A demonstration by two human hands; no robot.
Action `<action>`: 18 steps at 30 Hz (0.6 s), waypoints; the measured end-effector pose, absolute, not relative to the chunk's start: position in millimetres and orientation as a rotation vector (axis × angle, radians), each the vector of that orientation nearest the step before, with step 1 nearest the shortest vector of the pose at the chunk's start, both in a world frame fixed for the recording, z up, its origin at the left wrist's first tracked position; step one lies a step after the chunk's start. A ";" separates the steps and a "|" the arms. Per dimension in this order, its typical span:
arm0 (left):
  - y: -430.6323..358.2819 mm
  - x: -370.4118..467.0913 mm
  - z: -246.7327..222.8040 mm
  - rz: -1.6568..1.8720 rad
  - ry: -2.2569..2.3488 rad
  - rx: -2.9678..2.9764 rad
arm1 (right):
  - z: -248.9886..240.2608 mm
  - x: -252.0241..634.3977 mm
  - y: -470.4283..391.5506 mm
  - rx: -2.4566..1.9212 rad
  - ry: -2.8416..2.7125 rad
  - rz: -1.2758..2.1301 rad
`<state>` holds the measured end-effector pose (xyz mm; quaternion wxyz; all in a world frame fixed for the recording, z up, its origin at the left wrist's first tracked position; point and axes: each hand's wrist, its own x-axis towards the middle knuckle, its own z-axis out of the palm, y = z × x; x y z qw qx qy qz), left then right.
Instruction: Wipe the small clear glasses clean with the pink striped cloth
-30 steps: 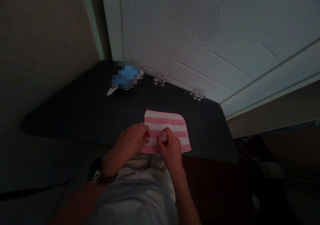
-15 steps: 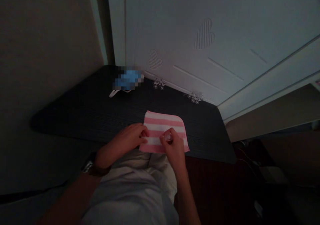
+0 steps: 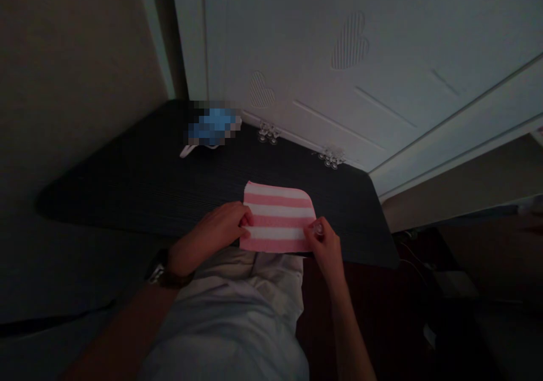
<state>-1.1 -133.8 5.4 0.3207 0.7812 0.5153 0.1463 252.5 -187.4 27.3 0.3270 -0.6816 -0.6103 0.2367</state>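
Note:
A pink-and-white striped cloth [image 3: 278, 217] lies flat near the front edge of the dark table. At the cloth's left edge is my left hand [image 3: 224, 223], thumb and fingers curled onto the fabric and gripping it. My right hand [image 3: 327, 246] is at the cloth's right edge, its thumb and fingers closed round a small clear round piece [image 3: 318, 229]. Its fingertips touch the cloth's border. What exactly the clear piece is, I cannot make out.
Two clusters of small shiny clear pieces, one left [image 3: 268, 133] and one right [image 3: 331, 157], sit along the back of the black table [image 3: 139, 172]. A blurred blue object on a white stand [image 3: 214, 126] is at back left. Behind rises a white panel [image 3: 292, 47] with heart reliefs.
My right hand has moved right, from the middle of the cloth to its right edge, with the clear piece still in its fingers. My left hand stays at the left edge.

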 end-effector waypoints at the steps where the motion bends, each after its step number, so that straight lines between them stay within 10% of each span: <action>1: -134.0 -1.1 5.5 0.394 1.351 2.054 | 25.8 262.0 -186.5 -1.786 -1.541 0.609; 18: -159.2 -5.0 15.5 0.425 1.241 2.115 | 13.1 283.6 -212.9 -1.493 -0.702 0.964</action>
